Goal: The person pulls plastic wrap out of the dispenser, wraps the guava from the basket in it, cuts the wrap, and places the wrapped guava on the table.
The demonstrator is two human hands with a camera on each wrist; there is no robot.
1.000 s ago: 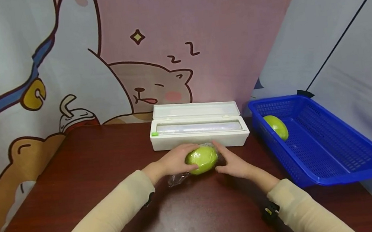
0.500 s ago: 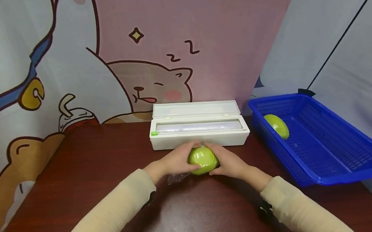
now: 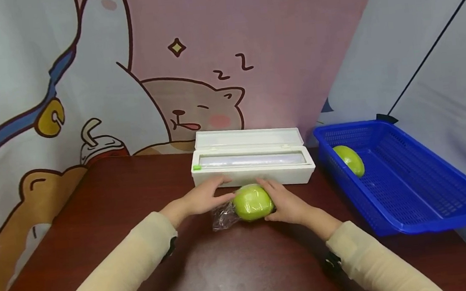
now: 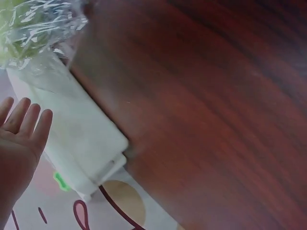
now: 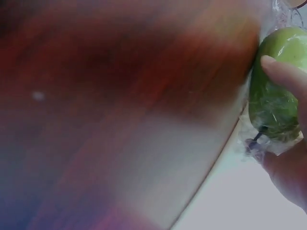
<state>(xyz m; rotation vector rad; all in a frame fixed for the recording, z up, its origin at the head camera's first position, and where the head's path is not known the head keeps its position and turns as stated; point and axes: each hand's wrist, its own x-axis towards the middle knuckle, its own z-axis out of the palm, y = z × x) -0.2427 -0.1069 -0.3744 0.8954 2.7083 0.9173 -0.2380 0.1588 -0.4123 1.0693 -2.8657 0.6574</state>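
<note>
The right hand holds the green fruit, its fingers curved over the far side of the right end and the thumb set on the near side. The right wrist view confirms the thumb pressed on the wrapped skin, with a dark stem at the end nearest the palm.

The left hand shows the principal change. Half a second ago its fingers and thumb closed round the left end of the fruit; now they are off it, spread wide, and the hand has shifted to the left. Whether the left thumb tip touches the wrapping cannot be told.

A loose tail of clear film, mostly covered by the left hand in the earlier frame, lies exposed below the left thumb, trailing from the fruit. The fruit sits between the two hands, with the right fingers alone gripping it.

Just beyond both sets of fingertips stands the white box, unmoved, lid raised, a film roll inside. Well to the right of the right fingers, the blue basket and the second green fruit in it are unchanged.
</note>
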